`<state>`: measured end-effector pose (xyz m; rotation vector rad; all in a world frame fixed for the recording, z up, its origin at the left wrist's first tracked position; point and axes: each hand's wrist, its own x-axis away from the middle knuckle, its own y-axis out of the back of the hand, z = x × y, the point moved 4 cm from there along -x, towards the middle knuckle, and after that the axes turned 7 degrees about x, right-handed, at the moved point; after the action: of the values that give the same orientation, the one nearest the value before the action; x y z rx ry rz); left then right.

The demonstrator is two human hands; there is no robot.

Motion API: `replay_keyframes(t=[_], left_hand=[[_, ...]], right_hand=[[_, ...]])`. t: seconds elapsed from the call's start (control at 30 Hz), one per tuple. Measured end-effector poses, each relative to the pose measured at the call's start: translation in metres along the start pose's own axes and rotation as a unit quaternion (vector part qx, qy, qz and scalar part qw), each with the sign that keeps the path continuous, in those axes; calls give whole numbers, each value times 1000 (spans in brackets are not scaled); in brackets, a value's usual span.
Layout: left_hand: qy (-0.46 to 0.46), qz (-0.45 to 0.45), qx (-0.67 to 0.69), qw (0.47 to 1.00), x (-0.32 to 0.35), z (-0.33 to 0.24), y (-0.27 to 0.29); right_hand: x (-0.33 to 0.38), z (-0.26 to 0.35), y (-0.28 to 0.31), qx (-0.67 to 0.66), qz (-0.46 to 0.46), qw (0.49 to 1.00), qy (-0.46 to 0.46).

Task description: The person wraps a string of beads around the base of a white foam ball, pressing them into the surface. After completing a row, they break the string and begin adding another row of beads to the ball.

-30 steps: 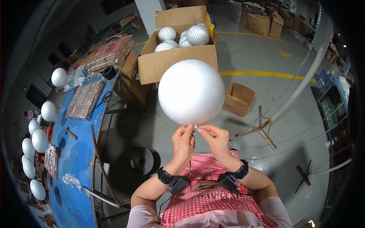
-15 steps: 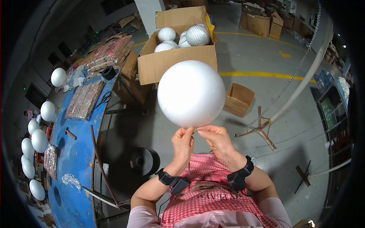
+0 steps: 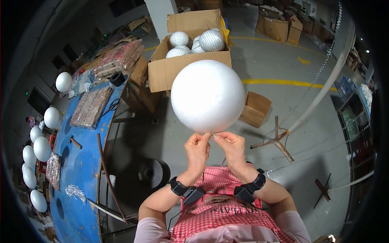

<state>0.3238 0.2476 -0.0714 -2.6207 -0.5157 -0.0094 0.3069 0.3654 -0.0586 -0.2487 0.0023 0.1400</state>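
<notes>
Foam ball (image 3: 207, 96) just above the 2-hand grip (image 3: 212, 134)

Matt white foam ball (image 3: 207, 96)

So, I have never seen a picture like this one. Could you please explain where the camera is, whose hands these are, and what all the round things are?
The camera sits on a person's head and looks down, so the arms enter from the bottom edge. Its very wide lens bends straight lines near the rim. There is no machine here, only two bare hands.

The left hand and the right hand pinch something thin, hard to make out, at the underside of a large white ball, raised in front of the chest. Each wrist wears a black band.

To the left stands a blue round table with flat glittery sheets on it and smaller white balls along its far edge. Ahead, an open cardboard box holds balls covered in shiny mirror pieces.
</notes>
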Motion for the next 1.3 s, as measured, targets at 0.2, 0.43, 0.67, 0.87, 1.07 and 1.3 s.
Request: replay_keyframes(t=[0.2, 0.43, 0.67, 0.87, 1.07, 1.3], left_hand=[[52, 5, 17, 998, 3, 10, 2], [49, 47, 20, 997, 3, 9, 3], [10, 50, -7, 999, -4, 3, 1], [29, 11, -5, 1000, -5, 10, -1], [73, -3, 7, 997, -19, 11, 10], [80, -18, -19, 997, -23, 0, 21]], right_hand=[[-3, -10, 4, 46, -29, 998, 33], [-20, -26, 20, 112, -47, 991, 58], [-22, -13, 15, 144, -53, 985, 75], [-20, -2, 11, 237, -86, 961, 113], [4, 13, 16, 449, -15, 859, 245], [-1, -12, 53, 283, 137, 949, -4]])
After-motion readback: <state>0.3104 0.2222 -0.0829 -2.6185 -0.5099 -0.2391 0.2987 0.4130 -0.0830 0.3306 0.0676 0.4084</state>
